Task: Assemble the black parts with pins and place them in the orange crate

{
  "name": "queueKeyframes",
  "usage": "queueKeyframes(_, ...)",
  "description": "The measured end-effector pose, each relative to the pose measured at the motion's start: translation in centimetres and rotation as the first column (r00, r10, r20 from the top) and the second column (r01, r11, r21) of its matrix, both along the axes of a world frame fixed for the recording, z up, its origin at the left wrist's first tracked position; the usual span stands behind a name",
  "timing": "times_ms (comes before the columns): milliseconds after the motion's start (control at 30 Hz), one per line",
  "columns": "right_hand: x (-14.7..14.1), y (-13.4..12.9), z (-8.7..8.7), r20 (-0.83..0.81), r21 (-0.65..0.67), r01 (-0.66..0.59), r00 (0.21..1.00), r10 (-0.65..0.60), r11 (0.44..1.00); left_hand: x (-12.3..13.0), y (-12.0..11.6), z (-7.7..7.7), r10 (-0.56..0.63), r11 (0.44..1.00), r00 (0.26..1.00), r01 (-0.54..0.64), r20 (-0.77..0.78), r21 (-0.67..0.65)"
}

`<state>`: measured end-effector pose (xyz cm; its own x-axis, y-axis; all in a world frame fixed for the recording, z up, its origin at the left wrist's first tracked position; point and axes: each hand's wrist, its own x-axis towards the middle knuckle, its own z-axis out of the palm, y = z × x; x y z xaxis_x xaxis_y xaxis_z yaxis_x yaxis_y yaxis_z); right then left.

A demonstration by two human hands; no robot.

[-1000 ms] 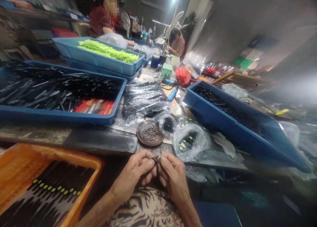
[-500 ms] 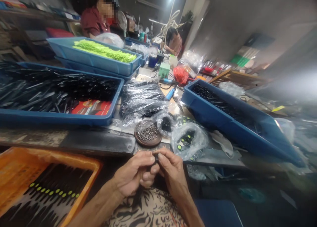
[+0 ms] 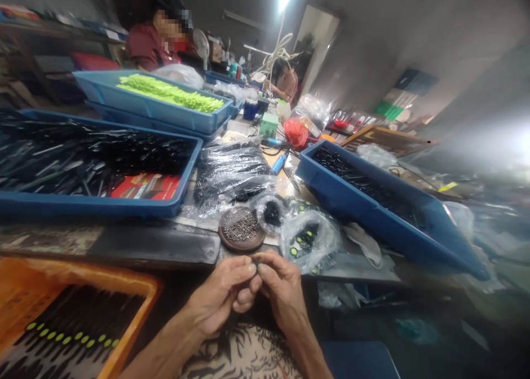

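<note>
My left hand [image 3: 221,293] and my right hand [image 3: 284,288] meet fingertip to fingertip in front of the table edge, above my patterned clothing. Both are closed in a pinch on a small dark piece [image 3: 255,262], mostly hidden by the fingers. Just beyond them a round brown dish [image 3: 260,239] holds small metal screws or pins. Beside the dish lie a small clear bag of black parts [image 3: 272,212] and a larger open bag [image 3: 331,238] with black and yellow-green parts.
Blue bins of dark parts stand left [image 3: 174,207] and right [image 3: 351,208]. A blue tray [image 3: 165,111] holds bright green pieces. An orange crate [image 3: 143,313] with black and yellow-green parts is at lower left. Two people sit beyond the table, one in a dark red shirt [image 3: 143,45].
The view has shifted slightly, so the table things appear a little further left and lower. My hands remain together at the same small piece, with the fingers slightly closer over it.
</note>
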<state>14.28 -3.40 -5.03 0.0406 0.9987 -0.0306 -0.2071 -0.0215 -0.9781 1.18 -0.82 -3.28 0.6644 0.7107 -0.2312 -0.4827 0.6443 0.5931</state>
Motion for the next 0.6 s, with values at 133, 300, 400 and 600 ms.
queueKeyframes(133, 0.0, 0.0, 0.1, -0.055, -0.037, -0.035, 0.998, 0.033, 0.999, 0.0, 0.0, 0.2, -0.01, 1.0, 1.0, 0.01, -0.01, -0.003)
queueKeyframes(300, -0.2, 0.1, 0.9, -0.164, -0.075, -0.035, 0.986, 0.023, 0.997, 0.3, 0.0, 0.6, -0.064, 0.998, 0.997, 0.064, -0.052, 0.002)
queueKeyframes(400, -0.1, 0.2, 1.1, -0.179, -0.075, -0.017, 0.984, 0.003, 0.997, 0.7, -0.1, 0.7, -0.085, 0.996, 0.996, 0.084, -0.039, -0.03)
queueKeyframes(600, 0.0, -0.3, 0.5, -0.283, -0.13, 0.05, 0.955, -0.086, 0.99, 1.6, 0.5, 1.1, 0.053, 0.996, 0.998, -0.055, -0.022, -0.076)
